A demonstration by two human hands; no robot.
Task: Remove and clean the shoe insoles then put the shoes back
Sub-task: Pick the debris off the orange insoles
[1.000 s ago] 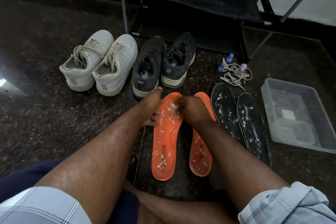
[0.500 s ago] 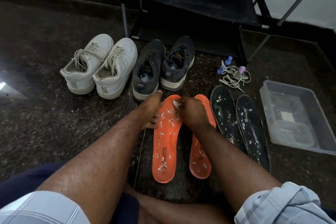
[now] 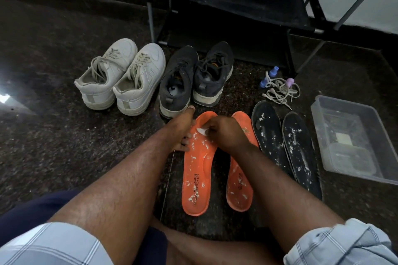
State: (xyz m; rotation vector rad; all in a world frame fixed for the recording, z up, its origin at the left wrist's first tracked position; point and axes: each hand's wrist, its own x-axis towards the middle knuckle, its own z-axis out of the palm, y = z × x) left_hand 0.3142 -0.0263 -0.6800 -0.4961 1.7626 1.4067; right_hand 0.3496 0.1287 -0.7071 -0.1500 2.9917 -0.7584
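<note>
Orange insole (image 3: 197,170): my left hand (image 3: 181,129) pins its edge, right hand (image 3: 224,133) pinches white wad (image 3: 202,131); black insoles (image 3: 286,148) right, my forearm hides the pair's second insole's middle

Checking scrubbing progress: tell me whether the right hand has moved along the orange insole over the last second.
No. The right hand stays at the toe end of the left orange insole, pinching a white scrap, level with the dark grey shoe's heel.

Dim; glare on floor (image 3: 8,97) left; edges warped.
</note>
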